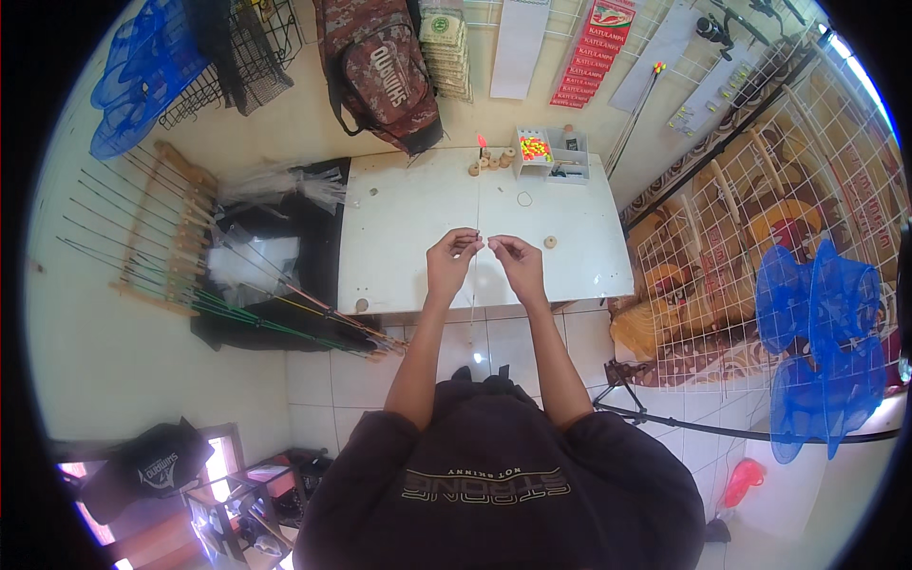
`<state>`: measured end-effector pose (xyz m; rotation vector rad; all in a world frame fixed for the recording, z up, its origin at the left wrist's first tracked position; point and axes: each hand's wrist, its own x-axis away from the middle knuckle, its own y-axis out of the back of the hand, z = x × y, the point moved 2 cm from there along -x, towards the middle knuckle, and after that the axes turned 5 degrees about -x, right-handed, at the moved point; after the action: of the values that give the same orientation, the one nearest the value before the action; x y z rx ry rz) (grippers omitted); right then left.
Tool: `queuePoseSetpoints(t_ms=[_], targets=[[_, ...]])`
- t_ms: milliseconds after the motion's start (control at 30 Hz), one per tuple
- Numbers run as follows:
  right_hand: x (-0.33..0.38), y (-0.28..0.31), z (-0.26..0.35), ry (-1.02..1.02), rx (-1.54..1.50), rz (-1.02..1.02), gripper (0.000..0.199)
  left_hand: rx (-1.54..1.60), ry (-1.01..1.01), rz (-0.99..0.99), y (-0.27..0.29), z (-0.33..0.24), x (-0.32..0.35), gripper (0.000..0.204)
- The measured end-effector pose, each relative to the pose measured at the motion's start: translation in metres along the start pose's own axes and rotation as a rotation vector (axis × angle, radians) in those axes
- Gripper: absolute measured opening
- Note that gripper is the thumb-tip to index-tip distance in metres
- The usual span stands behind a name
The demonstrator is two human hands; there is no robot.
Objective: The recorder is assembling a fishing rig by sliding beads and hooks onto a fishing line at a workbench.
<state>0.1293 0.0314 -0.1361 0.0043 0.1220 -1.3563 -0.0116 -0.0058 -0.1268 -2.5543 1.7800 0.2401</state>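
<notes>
Over smooth white tabletop (399, 242), left hand (450, 261) pinching slender straight rod (479, 201); right hand (520, 266) pinched together, contents unclear.

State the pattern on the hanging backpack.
The backpack is reddish-brown camouflage; the head view shows it.

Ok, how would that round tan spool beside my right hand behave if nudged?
The tan spool seems to lie flat face up, so it would probably slide, not roll. It looks woodlike, so likely stiff and fairly light.
</notes>
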Motion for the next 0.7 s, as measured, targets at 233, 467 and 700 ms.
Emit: queuePoseSetpoints(t_ms=[233, 467, 700], targets=[[-0.005, -0.004, 0.021, 0.002, -0.073, 0.043, 0.018, 0.112, -0.012, 0.004, -0.004, 0.006, 0.003, 0.020], [-0.003, -0.004, 0.027, 0.041, -0.048, 0.023, 0.017, 0.094, 0.024, 0.045, -0.004, 0.004, 0.005, 0.020], [-0.002, -0.002, 0.029, 0.064, 0.060, 0.016, 0.016, -0.101, -0.060, -0.001, -0.005, 0.000, 0.007, 0.014]])
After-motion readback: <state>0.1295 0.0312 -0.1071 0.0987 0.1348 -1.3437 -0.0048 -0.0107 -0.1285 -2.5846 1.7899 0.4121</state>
